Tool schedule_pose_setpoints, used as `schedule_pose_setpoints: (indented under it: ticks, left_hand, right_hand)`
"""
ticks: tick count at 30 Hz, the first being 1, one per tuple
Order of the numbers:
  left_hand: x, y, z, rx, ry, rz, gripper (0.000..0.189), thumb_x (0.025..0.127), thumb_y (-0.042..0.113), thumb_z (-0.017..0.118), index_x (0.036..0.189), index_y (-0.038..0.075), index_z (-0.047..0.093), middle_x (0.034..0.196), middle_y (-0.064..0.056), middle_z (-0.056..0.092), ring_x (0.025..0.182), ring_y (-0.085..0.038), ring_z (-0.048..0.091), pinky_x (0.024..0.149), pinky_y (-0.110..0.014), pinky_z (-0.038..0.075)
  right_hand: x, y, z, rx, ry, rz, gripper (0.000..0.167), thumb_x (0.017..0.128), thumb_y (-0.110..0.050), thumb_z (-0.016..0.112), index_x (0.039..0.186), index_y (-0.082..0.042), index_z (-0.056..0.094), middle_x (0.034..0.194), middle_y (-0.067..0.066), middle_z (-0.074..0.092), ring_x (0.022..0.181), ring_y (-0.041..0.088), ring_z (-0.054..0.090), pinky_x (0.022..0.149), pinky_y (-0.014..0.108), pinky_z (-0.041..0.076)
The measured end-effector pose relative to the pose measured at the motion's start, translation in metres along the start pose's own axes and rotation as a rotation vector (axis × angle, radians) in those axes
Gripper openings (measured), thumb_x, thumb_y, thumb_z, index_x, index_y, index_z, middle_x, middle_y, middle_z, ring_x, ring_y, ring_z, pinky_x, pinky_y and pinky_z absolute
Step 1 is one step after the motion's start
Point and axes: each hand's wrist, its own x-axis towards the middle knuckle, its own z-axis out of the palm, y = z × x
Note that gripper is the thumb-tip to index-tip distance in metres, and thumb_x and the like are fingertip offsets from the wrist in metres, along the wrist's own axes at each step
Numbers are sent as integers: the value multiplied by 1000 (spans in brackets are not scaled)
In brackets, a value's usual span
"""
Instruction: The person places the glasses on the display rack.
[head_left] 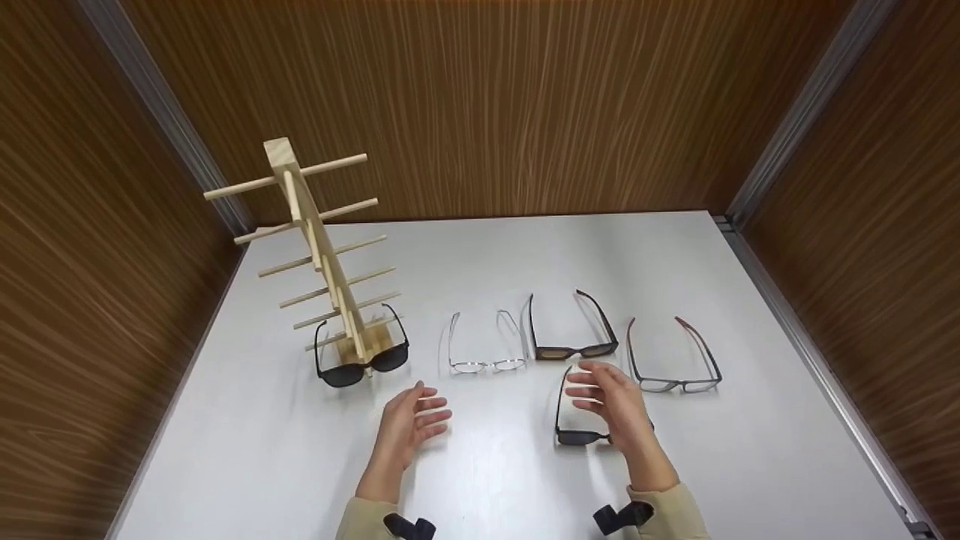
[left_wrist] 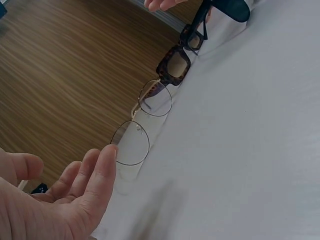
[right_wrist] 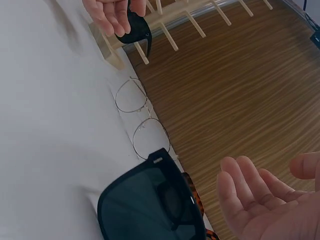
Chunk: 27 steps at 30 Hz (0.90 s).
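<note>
Left hand open, empty; rack sunglasses at its 11 o'clock, by the wooden rack. Right hand likewise; table sunglasses showing toward its 8 o'clock. Probably between grips; lifting these calls for a pinch.

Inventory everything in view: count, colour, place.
display stand: 1, pale wood, table's left
stand sunglasses: 1, black, at stand's lower end
wire glasses: 1, silvery, middle of table
brown sunglasses: 1, brown, right of wire glasses
nearest sunglasses: 1, black, front, right of centre
clear glasses: 1, dark, reddish tips, far right
table: 1, white, under the glasses
wall panels: 3, brown, left, back, right
metal strips: at least 3, grey, corners, table's right edge
unclear item: 1, black, right wrist view's edge
sleeves: 2, beige, bottom
wrist devices: 2, black, at cuffs
left hand: 1, bare, near side, right of stand
right hand: 1, bare, by nearest sunglasses
</note>
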Motion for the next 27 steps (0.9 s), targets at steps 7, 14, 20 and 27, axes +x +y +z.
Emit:
schedule_pose_setpoints:
  ticks: [7, 14, 20, 27]
  left_hand:
    - [-1, -1, 14, 22, -22, 9, 46, 99, 33, 43, 120, -8, 46, 107, -20, 60, 93, -31, 64, 76, -40, 54]
    - [0, -6, 24, 41, -28, 27, 44, 99, 32, 44, 116, -7, 48, 103, -20, 61, 90, -31, 65, 74, -39, 54]
    - [-1, -11, 33, 50, -45, 30, 45, 98, 34, 45, 117, -7, 49, 103, -20, 61, 91, -32, 65, 74, -40, 54]
    - [-10, -11, 46, 47, -105, 19, 41, 100, 27, 42, 117, -10, 49, 106, -25, 60, 96, -37, 62, 78, -43, 53]
  right_hand:
    - [-5, -6, -21, -29, 41, -35, 38, 98, -23, 48, 123, 5, 50, 100, 14, 66, 88, 28, 65, 75, 37, 54]
    - [-13, -13, -45, 8, 85, -78, 38, 99, -24, 46, 120, 8, 49, 95, 12, 68, 87, 27, 66, 75, 36, 54]
    - [-20, -17, -66, -10, 121, -92, 43, 99, -27, 44, 123, 8, 45, 93, 6, 69, 86, 23, 67, 76, 33, 54]
    - [-31, -18, -87, 8, 199, -71, 39, 99, -28, 44, 120, 4, 47, 93, 4, 70, 85, 20, 67, 75, 31, 54]
